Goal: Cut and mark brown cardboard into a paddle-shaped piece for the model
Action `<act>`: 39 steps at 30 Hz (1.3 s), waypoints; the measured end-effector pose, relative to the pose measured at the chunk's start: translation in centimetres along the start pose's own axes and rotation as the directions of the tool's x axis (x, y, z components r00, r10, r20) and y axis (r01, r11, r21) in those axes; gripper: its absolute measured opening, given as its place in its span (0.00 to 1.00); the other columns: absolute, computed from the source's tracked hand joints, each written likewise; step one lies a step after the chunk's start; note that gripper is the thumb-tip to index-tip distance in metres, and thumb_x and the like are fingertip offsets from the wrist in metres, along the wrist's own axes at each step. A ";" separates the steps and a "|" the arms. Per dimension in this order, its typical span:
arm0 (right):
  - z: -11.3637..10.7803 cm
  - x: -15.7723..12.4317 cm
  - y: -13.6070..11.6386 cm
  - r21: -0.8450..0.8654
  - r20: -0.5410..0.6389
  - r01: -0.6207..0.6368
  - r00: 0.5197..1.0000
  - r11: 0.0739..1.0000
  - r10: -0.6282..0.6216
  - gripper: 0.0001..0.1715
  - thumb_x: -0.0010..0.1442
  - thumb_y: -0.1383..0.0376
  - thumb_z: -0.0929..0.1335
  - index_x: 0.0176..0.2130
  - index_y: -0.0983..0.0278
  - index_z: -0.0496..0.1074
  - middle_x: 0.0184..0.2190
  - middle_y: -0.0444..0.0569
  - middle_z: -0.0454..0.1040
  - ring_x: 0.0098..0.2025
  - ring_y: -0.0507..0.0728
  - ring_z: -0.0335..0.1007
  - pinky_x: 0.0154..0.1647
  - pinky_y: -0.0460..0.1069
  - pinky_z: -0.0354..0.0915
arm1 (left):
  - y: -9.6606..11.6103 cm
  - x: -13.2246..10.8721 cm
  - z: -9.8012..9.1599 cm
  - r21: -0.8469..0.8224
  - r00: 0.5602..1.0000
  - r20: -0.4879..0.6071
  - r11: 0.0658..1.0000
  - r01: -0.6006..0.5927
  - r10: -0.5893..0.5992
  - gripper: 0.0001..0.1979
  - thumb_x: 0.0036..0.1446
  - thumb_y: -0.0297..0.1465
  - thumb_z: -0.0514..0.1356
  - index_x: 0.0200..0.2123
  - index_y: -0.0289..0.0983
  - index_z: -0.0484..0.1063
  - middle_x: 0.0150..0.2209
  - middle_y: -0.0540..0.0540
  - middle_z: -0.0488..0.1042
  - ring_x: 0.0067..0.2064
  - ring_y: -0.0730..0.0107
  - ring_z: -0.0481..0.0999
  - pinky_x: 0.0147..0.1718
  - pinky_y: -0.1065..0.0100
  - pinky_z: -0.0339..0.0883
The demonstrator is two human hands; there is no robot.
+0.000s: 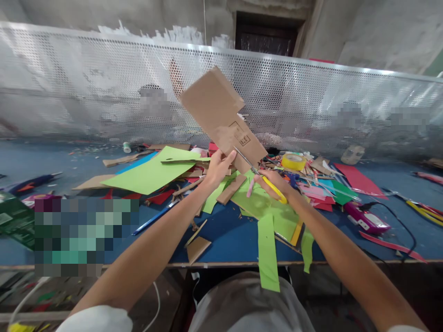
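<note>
A brown piece of cardboard [211, 101] with a printed mark is held up, tilted, above the table by my left hand [219, 168], whose fingers are closed on its lower edge. My right hand [277, 184] grips scissors [273, 189] with yellow handles. Their blades reach toward my left thumb and lie across the lower part of the cardboard; whether they are biting into it I cannot tell. Beneath both hands are green paper [284, 212] and a narrow cardboard strip [231, 189]. A green paper strip [268, 253] hangs over the table's front edge.
A blue table [228, 235] carries many scraps. A large green sheet [155, 170] lies left, with a blue pen [152, 219] below it. Yellow tape [293, 161], a purple box [367, 217] with a black cord and red paper [360, 180] are right. A perforated metal screen [104, 92] stands behind.
</note>
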State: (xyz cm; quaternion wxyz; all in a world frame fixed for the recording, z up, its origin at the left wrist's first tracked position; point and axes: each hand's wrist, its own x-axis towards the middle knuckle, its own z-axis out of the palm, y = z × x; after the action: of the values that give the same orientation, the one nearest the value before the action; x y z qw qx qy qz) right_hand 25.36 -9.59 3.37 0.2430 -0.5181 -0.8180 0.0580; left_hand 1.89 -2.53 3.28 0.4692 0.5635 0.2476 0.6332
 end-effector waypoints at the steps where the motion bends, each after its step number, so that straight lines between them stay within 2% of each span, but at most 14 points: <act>1: 0.0 0.1 0.4 0.006 -0.003 0.020 1.000 1.000 -0.020 0.29 0.75 0.43 0.59 0.38 0.60 0.74 0.32 0.48 0.77 0.34 0.60 0.73 0.36 0.50 0.61 | 0.1 0.2 -0.2 -0.004 1.000 -0.013 1.000 -0.014 0.014 0.30 0.53 0.54 0.75 0.46 0.37 0.78 0.45 0.40 0.85 0.41 0.58 0.85 0.37 0.62 0.82; 4: 0.0 0.3 1.0 0.010 0.004 0.053 0.999 0.999 -0.053 0.30 0.74 0.42 0.61 0.38 0.61 0.75 0.31 0.47 0.77 0.34 0.60 0.74 0.36 0.49 0.60 | 0.1 0.7 -0.9 0.011 0.999 -0.037 0.999 -0.039 0.039 0.30 0.52 0.56 0.74 0.44 0.36 0.79 0.42 0.40 0.85 0.40 0.59 0.84 0.36 0.62 0.81; 9: 0.5 0.4 0.8 -0.049 0.034 -0.024 0.999 0.999 0.025 0.26 0.73 0.43 0.63 0.41 0.59 0.77 0.32 0.48 0.81 0.37 0.62 0.78 0.39 0.49 0.63 | 0.0 0.6 -1.3 0.024 0.998 -0.038 0.998 -0.057 0.058 0.32 0.47 0.57 0.76 0.39 0.35 0.79 0.36 0.43 0.83 0.35 0.62 0.82 0.36 0.61 0.82; 17: 0.6 0.2 -0.1 -0.105 0.016 -0.020 1.000 0.994 0.021 0.26 0.76 0.44 0.62 0.41 0.59 0.77 0.35 0.50 0.83 0.39 0.63 0.81 0.38 0.49 0.63 | -0.2 0.3 -1.1 0.066 0.997 -0.003 0.995 -0.079 0.079 0.30 0.52 0.55 0.74 0.40 0.34 0.78 0.36 0.42 0.83 0.34 0.63 0.81 0.34 0.64 0.80; 23: 0.5 -0.1 -0.9 -0.093 -0.020 -0.052 0.999 0.994 0.050 0.28 0.76 0.43 0.61 0.38 0.59 0.75 0.32 0.50 0.80 0.36 0.61 0.79 0.37 0.48 0.61 | -0.2 0.2 -1.0 0.047 0.998 -0.011 0.996 -0.069 0.069 0.29 0.52 0.54 0.75 0.39 0.34 0.78 0.36 0.42 0.83 0.34 0.64 0.81 0.34 0.65 0.79; 31: 0.2 -0.1 -2.0 -0.054 0.009 -0.061 0.998 0.997 0.062 0.24 0.76 0.49 0.60 0.35 0.60 0.71 0.32 0.49 0.78 0.37 0.60 0.78 0.38 0.49 0.62 | -0.5 0.2 -0.9 -0.004 0.999 -0.023 0.999 -0.040 0.040 0.29 0.49 0.54 0.76 0.39 0.34 0.78 0.36 0.42 0.83 0.34 0.64 0.81 0.34 0.64 0.80; 36: -0.2 -0.1 -3.0 -0.056 0.025 -0.080 0.996 0.995 0.082 0.26 0.76 0.47 0.61 0.36 0.62 0.72 0.34 0.53 0.80 0.38 0.60 0.77 0.38 0.48 0.61 | -0.5 -0.2 -0.6 0.047 0.999 0.011 0.998 -0.038 0.038 0.30 0.50 0.56 0.75 0.39 0.34 0.79 0.37 0.42 0.83 0.35 0.63 0.81 0.33 0.64 0.80; 39: -0.1 -0.1 -2.8 -0.041 0.013 -0.101 0.995 0.994 0.101 0.29 0.75 0.43 0.62 0.35 0.61 0.71 0.33 0.52 0.79 0.35 0.59 0.75 0.36 0.48 0.59 | -0.2 -0.5 -0.2 0.052 0.999 0.008 0.997 -0.054 0.054 0.31 0.50 0.56 0.75 0.39 0.34 0.79 0.37 0.43 0.84 0.35 0.63 0.82 0.34 0.64 0.81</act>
State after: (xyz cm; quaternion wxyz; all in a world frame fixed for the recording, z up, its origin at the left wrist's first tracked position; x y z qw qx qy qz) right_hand 23.17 -10.93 4.42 0.2231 -0.5632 -0.7935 0.0577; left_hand 1.69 -2.82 2.80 0.4381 0.5842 0.2471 0.6370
